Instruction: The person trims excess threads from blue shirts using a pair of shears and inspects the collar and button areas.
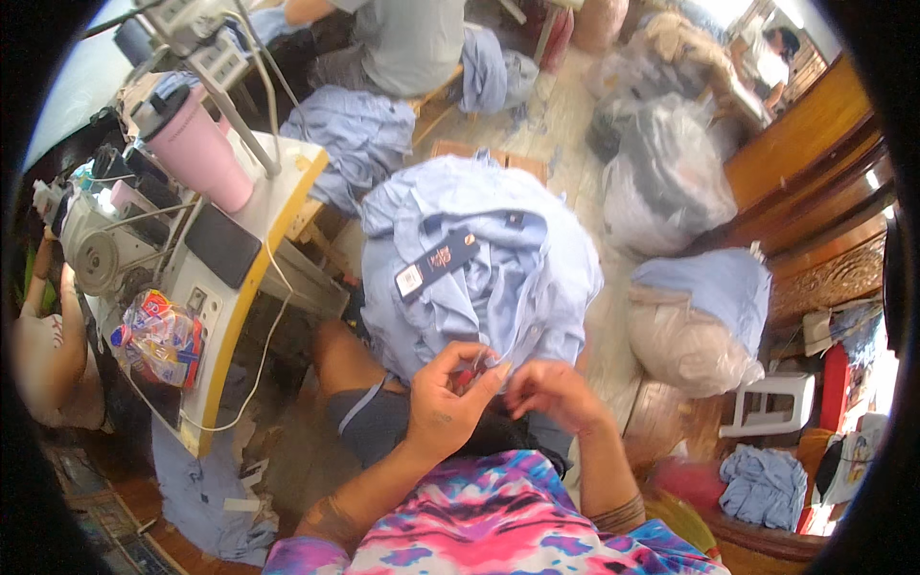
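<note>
A heap of light blue shirts [393, 225] rests in front of my lap. A dark hang tag with a white label [455, 261] lies on its top. At the heap's near edge, my left hand [446, 407] pinches a small red-and-grey object [470, 372], mostly hidden by the fingers; its kind is unclear. Blue cloth touches those fingertips. Just to the right, my right hand [561, 395] is closed, its fingers curled toward the left hand and slightly blurred. Whatever it may hold is hidden.
On the left stands a yellow-edged sewing table [305, 177] with a pink tumbler [201, 149], a phone [222, 244], a plastic bottle [158, 335] and a hanging cable. Stuffed plastic bags [661, 182] and a white stool [771, 402] are at right. Other people [407, 43] sit nearby.
</note>
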Demonstrator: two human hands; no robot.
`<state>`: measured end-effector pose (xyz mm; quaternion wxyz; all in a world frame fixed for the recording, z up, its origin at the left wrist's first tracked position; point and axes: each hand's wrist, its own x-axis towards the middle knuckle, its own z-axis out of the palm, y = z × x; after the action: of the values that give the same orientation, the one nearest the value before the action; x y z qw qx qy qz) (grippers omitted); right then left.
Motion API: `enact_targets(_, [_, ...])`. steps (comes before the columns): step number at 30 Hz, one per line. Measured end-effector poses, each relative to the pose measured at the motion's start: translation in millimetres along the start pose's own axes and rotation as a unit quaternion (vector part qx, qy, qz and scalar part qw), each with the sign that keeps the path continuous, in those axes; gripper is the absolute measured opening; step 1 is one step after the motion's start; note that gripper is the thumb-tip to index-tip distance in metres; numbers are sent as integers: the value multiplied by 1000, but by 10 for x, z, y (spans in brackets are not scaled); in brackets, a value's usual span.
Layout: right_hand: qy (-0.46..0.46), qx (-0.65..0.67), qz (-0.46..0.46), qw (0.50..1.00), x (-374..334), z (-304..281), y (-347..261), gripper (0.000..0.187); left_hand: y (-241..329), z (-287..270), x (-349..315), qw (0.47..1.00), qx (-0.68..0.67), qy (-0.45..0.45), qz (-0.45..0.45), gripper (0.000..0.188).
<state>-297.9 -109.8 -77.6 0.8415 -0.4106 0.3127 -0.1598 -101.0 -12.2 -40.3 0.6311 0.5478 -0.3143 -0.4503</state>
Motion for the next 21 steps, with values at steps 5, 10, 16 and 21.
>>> enact_targets(5, [-40, 340, -31, 939, 185, 600, 600, 45, -78, -49, -26, 993, 71, 8, 91, 21])
enact_targets(10, [-49, 422, -45, 904, 328, 687, 427, 30, -9, -96, -49, 958, 238, 11, 158, 22])
enact_targets(16, [-26, 433, -64, 899, 348, 679, 415, 25, 15, -90, -166, 975, 188, 1, 115, 10])
enact_targets(21, [-29, 372, -115, 920, 230, 646, 391, 25, 77, -155, -289, 996, 88, -26, -5, 14])
